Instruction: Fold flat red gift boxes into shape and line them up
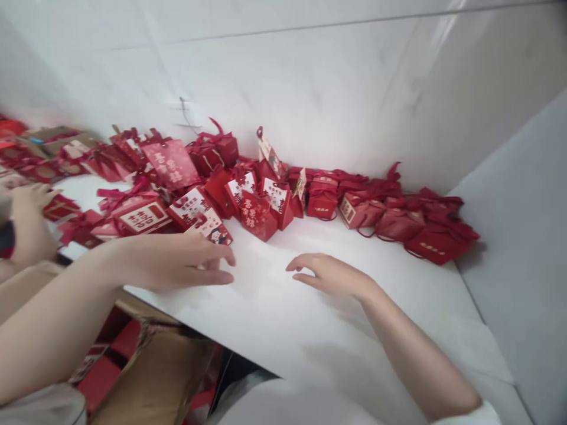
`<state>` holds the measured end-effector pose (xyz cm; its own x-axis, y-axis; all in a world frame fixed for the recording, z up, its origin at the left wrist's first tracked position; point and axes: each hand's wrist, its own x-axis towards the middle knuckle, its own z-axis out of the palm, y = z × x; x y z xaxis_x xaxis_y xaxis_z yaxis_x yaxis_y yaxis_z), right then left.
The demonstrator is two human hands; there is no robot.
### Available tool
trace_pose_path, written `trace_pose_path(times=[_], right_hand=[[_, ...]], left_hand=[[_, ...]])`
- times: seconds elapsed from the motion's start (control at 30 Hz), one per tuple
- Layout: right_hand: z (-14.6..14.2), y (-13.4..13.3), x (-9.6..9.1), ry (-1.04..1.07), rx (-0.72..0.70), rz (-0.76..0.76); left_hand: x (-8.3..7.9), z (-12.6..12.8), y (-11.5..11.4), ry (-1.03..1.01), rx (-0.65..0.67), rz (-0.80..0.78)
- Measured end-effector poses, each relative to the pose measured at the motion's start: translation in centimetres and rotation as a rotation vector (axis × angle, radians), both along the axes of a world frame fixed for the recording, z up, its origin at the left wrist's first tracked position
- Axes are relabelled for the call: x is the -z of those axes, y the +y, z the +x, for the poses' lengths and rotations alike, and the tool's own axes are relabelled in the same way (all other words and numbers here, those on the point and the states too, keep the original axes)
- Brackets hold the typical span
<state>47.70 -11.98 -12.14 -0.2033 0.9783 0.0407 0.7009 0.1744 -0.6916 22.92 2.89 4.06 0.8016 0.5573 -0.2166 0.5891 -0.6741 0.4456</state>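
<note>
My left hand (186, 260) hovers over the white table (266, 301) with its fingers apart and nothing in them. Just behind it lie red and white gift boxes, among them a small box with a cartoon figure (215, 229). My right hand (330, 273), also empty, is held above the table with thumb and fingers parted. Beyond the gap between the hands stands a red triangular gift box (257, 215) with pale lettering. Farther right sits a row of red gift boxes tied with ribbon, such as the end one (438, 239).
A tiled wall (310, 88) runs behind the boxes, and a grey panel (522, 206) bounds the right side. Below the table's front edge is an open cardboard box (155, 372) holding red items. At left, another person's hand (29, 200) is near more red boxes.
</note>
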Motion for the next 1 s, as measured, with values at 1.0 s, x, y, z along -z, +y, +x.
trace_pose_path(times=[1.0], right_hand=[[8.3,-4.5,-6.7,-0.123,0.775,0.098]], left_hand=[[8.3,9.5,11.5,-0.154,0.016,0.325]])
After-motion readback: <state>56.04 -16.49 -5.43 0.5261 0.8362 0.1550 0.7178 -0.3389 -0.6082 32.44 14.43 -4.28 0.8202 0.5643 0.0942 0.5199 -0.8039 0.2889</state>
